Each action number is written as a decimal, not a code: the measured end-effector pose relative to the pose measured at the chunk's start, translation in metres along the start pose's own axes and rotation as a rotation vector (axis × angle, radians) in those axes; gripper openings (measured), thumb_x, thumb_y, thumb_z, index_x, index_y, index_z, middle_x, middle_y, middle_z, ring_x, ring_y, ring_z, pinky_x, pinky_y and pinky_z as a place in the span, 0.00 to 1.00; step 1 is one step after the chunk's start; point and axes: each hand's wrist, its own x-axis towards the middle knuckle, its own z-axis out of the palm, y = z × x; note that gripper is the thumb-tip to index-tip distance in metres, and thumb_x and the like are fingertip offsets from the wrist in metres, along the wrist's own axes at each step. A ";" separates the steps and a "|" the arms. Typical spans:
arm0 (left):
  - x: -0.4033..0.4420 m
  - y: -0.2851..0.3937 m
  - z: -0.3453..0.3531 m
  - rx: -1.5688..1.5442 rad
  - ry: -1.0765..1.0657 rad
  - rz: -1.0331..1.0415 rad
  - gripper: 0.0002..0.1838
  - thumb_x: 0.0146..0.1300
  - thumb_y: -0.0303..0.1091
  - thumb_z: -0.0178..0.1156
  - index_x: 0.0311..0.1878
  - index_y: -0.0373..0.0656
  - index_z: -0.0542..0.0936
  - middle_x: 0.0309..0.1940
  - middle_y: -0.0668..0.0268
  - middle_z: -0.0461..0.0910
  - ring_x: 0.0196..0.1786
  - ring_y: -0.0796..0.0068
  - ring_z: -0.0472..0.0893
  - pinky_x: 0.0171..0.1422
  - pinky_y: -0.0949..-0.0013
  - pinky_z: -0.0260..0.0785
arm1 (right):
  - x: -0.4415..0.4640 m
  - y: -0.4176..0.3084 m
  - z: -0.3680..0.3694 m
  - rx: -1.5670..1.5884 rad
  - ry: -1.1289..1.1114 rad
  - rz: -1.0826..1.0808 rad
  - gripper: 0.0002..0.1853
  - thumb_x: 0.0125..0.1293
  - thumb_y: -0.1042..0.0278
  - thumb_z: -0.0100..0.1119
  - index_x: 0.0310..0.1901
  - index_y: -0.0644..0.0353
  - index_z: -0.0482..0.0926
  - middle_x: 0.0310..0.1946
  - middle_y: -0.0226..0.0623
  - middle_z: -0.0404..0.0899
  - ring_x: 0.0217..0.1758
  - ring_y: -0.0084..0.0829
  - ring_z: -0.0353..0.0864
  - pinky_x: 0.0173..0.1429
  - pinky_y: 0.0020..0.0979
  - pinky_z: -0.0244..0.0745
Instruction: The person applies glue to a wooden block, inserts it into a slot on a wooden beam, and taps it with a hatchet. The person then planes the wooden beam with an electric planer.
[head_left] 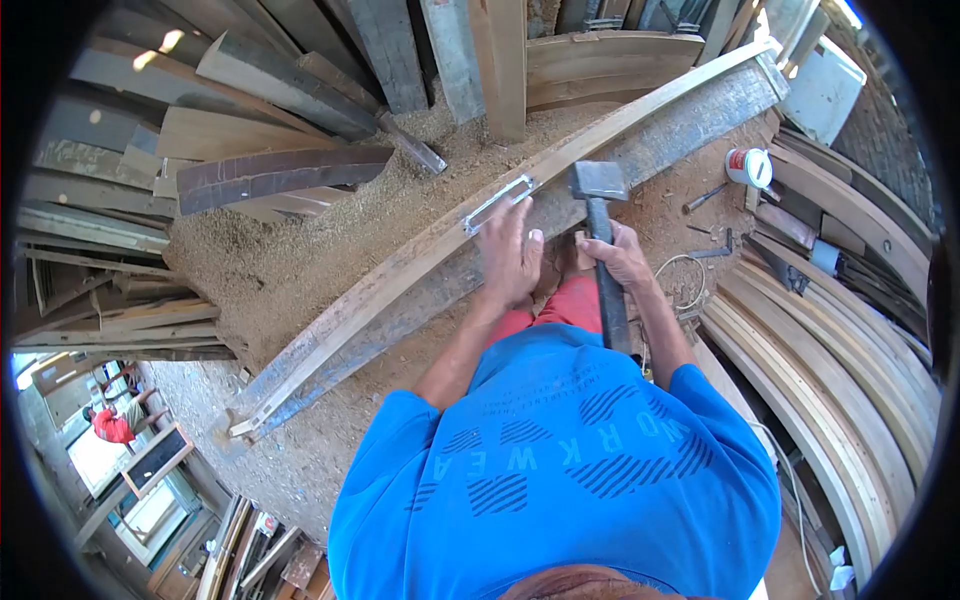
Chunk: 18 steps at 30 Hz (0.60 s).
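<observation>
My right hand (622, 258) is wrapped around the dark handle of a hammer (600, 182). Its blocky metal head points away from me, beside the long wooden beam (390, 270). The beam runs diagonally across the view, alongside a wide grey board (660, 140). Near the middle of the beam lies a narrow, shiny, frame-like metal piece (497, 204). My left hand (510, 252) has its fingers stretched out, with the tips at that piece's near edge; whether they press on it I cannot tell.
Sawdust (300, 250) covers the ground beyond the beam. Stacked planks (90, 225) stand left, and curved timbers (820, 380) lie right. A white tub (748, 167), a chisel-like tool (704, 198) and a cable (685, 275) sit at right. Another person (115, 425) is far left.
</observation>
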 end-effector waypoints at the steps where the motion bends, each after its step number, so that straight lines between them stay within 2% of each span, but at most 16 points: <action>1: 0.005 -0.009 -0.007 0.115 -0.050 -0.040 0.32 0.74 0.45 0.58 0.76 0.40 0.68 0.73 0.42 0.63 0.71 0.47 0.65 0.75 0.45 0.59 | -0.005 0.006 -0.014 -0.062 0.041 0.004 0.17 0.62 0.59 0.72 0.43 0.63 0.80 0.32 0.27 0.80 0.32 0.19 0.77 0.39 0.26 0.74; 3: 0.019 -0.024 -0.018 0.352 -0.140 -0.117 0.38 0.67 0.46 0.65 0.76 0.43 0.68 0.75 0.40 0.60 0.73 0.38 0.62 0.75 0.38 0.57 | -0.012 0.029 -0.043 -0.161 0.110 0.047 0.15 0.65 0.59 0.70 0.41 0.62 0.80 0.31 0.29 0.80 0.31 0.20 0.79 0.38 0.28 0.75; 6: 0.027 -0.052 -0.008 0.415 -0.301 -0.090 0.40 0.61 0.45 0.70 0.76 0.46 0.70 0.77 0.40 0.57 0.73 0.36 0.62 0.74 0.36 0.58 | -0.023 0.086 -0.085 -0.245 0.208 0.174 0.13 0.69 0.60 0.66 0.41 0.62 0.79 0.30 0.32 0.81 0.30 0.22 0.81 0.35 0.30 0.79; 8: 0.032 -0.056 0.000 0.382 -0.271 -0.009 0.39 0.59 0.40 0.72 0.75 0.48 0.71 0.77 0.42 0.59 0.72 0.39 0.63 0.73 0.38 0.59 | -0.048 0.113 -0.100 -0.277 0.270 0.270 0.13 0.71 0.59 0.64 0.39 0.62 0.80 0.30 0.34 0.83 0.30 0.24 0.84 0.35 0.32 0.81; 11: 0.050 -0.064 0.008 0.361 -0.275 0.086 0.38 0.56 0.35 0.73 0.73 0.50 0.73 0.76 0.43 0.61 0.71 0.40 0.64 0.73 0.39 0.60 | -0.085 0.167 -0.116 -0.153 0.343 0.302 0.16 0.68 0.58 0.65 0.36 0.66 0.84 0.28 0.41 0.88 0.30 0.31 0.88 0.36 0.33 0.80; 14: 0.062 -0.065 0.010 0.379 -0.256 0.179 0.36 0.53 0.31 0.73 0.69 0.52 0.77 0.75 0.45 0.63 0.71 0.41 0.65 0.73 0.41 0.61 | -0.120 0.180 -0.106 -0.070 0.481 0.443 0.16 0.70 0.58 0.65 0.35 0.66 0.85 0.29 0.42 0.89 0.29 0.31 0.89 0.36 0.34 0.82; 18: 0.063 -0.066 0.018 0.425 -0.193 0.343 0.33 0.51 0.29 0.72 0.65 0.54 0.81 0.73 0.45 0.65 0.69 0.41 0.66 0.72 0.41 0.61 | -0.140 0.213 -0.111 0.047 0.472 0.558 0.17 0.71 0.58 0.65 0.37 0.68 0.86 0.30 0.45 0.89 0.29 0.32 0.89 0.34 0.34 0.82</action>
